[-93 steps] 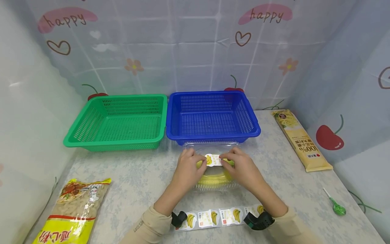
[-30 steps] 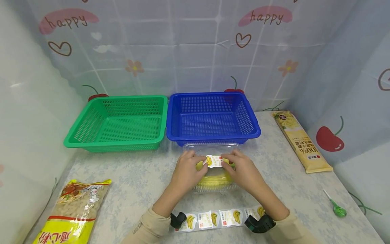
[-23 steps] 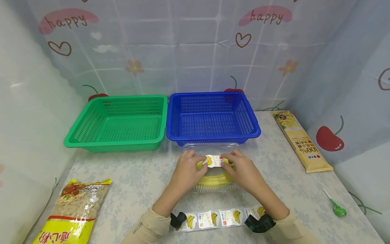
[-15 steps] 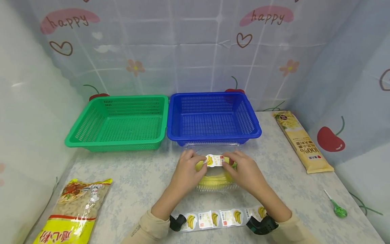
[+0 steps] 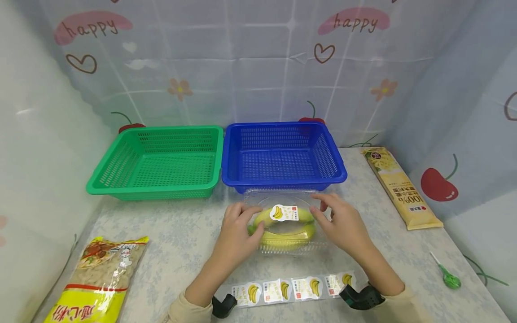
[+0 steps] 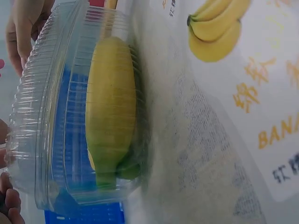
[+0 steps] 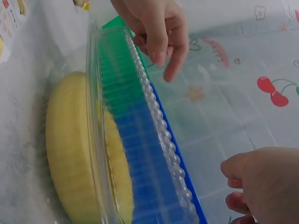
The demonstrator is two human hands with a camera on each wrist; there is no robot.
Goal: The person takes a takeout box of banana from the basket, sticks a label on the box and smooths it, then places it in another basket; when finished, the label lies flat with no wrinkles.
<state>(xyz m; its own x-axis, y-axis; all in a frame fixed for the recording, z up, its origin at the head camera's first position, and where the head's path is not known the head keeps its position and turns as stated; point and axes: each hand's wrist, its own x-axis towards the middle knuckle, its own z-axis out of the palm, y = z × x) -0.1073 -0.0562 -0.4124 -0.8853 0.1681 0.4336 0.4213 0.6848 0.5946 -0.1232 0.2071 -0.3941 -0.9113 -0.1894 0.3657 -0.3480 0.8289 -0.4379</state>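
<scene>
A clear ribbed plastic box (image 5: 292, 248) with bananas (image 5: 302, 232) inside stands at the middle of the table, its lid down. On the lid lies a white banana label (image 5: 283, 213), flat and apart from both hands. My left hand (image 5: 238, 229) is at the box's left side, fingers loosely bent over the lid; whether they touch it I cannot tell. Just off the right edge hovers my right hand (image 5: 343, 222), thumb and forefinger spread. In the right wrist view, both the left hand (image 7: 161, 30) and right hand (image 7: 268, 182) hold nothing.
A strip of banana labels (image 5: 300, 289) lies in front of the box. Behind stand a green basket (image 5: 157, 192) and a blue basket (image 5: 282, 183). A pasta bag (image 5: 101, 273) is at left; a noodle packet (image 5: 400, 188) and a green lollipop (image 5: 450, 280) are at right.
Both hands have let go of the label's ends and moved apart, the left one to the left, the right one to the right. The label stays on the lid.
</scene>
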